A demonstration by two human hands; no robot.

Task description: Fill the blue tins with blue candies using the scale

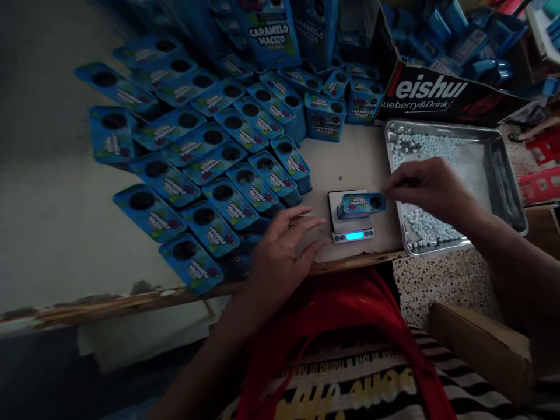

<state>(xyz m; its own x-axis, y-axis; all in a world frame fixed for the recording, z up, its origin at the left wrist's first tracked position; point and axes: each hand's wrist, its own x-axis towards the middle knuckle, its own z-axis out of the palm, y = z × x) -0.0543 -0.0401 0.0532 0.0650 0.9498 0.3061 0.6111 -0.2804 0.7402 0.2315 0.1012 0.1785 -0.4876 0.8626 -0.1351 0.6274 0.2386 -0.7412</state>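
Note:
A blue candy box [359, 204] with a round hole in its top stands on a small digital scale [353, 234] whose display glows. My right hand [426, 185] is just right of the box's hole, over the near-left rim of the metal tray [510, 192], fingers pinched; whatever they hold is too small to make out. Small pale candies [426, 227] lie in that tray. Left of the scale, my left hand [286, 242] hovers at the table's front edge with fingers apart and nothing in them. Rows of similar blue boxes [231, 201] stand beyond and left of it.
Behind the tray sits a black carton [455, 96] full of blue packs. Taller blue display packs [273, 35] stand at the back. The table's worn front edge [175, 296] runs close to my body. A cardboard box [481, 344] is on the floor at the lower right.

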